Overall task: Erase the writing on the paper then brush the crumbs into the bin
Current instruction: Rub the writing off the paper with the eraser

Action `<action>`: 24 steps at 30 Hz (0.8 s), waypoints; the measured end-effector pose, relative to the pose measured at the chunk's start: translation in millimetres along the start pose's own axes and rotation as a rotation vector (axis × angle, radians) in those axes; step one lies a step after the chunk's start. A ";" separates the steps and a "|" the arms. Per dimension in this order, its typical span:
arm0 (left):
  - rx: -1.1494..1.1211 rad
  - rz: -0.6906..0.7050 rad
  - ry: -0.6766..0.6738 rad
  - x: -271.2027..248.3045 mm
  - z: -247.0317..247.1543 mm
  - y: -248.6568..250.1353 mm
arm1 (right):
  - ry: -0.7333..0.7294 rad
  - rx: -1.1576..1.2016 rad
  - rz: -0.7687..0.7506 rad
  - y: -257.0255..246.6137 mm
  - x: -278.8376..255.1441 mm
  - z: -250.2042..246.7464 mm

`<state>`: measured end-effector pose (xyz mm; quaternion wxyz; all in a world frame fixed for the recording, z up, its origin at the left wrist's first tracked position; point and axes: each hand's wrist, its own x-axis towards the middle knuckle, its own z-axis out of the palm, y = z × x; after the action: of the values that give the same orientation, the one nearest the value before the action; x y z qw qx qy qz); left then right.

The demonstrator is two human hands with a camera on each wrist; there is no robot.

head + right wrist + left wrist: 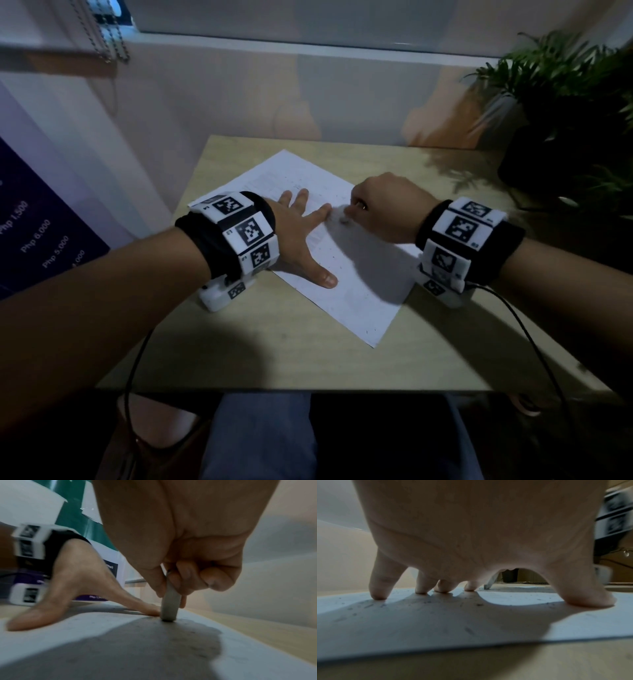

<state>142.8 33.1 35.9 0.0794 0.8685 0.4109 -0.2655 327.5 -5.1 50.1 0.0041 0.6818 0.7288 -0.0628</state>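
A white sheet of paper (349,274) lies slanted on the light wooden table (260,342). My left hand (301,233) lies flat on it with fingers spread, and its fingertips (378,595) press the sheet down. My right hand (383,205) is curled around a white eraser (169,607), whose lower end touches the paper just beside the left index finger. In the head view the eraser (342,217) is blurred. Small dark eraser crumbs (423,604) are scattered over the sheet. No bin is in view.
A potted plant (561,113) in a dark pot stands at the table's far right corner. A wall and window sill run behind the table. A dark blue price poster (37,233) hangs at the left. Cables trail from both wrist units over the table's front edge.
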 end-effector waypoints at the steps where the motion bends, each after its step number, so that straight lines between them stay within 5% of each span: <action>1: -0.001 -0.002 -0.002 -0.3 -0.2 -0.2 | -0.018 0.014 -0.047 -4.1 -2.6 1.4; 4: -0.003 -0.007 -0.007 -1.4 -0.7 0.5 | -0.050 0.069 -0.108 -1.4 -4.4 -1.3; 9: 0.011 -0.006 -0.006 -3.6 -1.5 0.3 | 0.018 0.005 0.049 17.5 12.9 -5.2; 15: 0.012 -0.004 0.003 0.8 1.4 -1.1 | -0.062 0.075 -0.117 -1.9 1.9 -2.2; 20: 0.000 -0.005 -0.027 0.0 -1.2 -1.6 | 0.017 -0.030 0.069 20.2 15.6 -7.4; 24: 0.005 -0.002 -0.017 0.4 -1.9 -1.4 | -0.024 -0.023 -0.070 -0.7 4.5 -2.0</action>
<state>142.7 35.0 37.4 0.0805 0.8661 0.4102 -0.2741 326.6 -0.4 51.7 0.0185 0.6549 0.7529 -0.0623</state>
